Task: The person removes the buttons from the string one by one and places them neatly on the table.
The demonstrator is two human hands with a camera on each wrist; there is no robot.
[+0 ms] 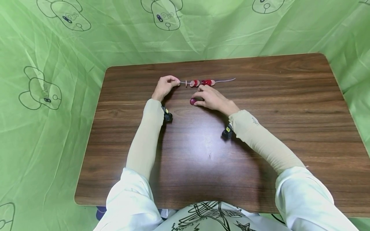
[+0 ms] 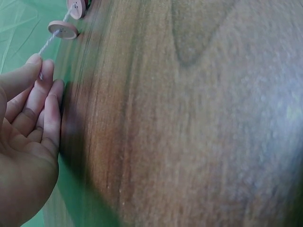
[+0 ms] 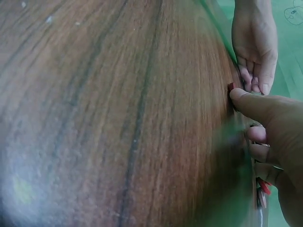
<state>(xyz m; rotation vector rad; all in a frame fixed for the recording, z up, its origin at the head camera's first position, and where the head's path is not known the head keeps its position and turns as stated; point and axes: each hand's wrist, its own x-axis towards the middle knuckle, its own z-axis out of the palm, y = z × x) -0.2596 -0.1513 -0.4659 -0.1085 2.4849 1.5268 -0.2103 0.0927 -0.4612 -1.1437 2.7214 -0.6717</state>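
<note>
My left hand (image 1: pixel 166 86) pinches one end of a thin pale string (image 1: pixel 226 80) between thumb and fingers, toward the table's far side. Threaded on that string are several red and pink buttons (image 1: pixel 208 82), lying in a row to the right. A pink button (image 2: pixel 63 30) stands on edge nearest the left fingertips. Just in front of the row, my right hand (image 1: pixel 213 98) grips a dark purple-red button (image 1: pixel 192 101) at its thumb and fingertip. Its other fingers overlap the front of the row in the head view. In the right wrist view the fingers partly hide the strung buttons.
The wood-grain table (image 1: pixel 185 166) has rounded corners. Green cloth (image 1: pixel 216 38) with line-drawn animal faces hangs behind it and at both sides. Each wrist carries a small black camera (image 1: pixel 227 132). The string's free end points right along the table.
</note>
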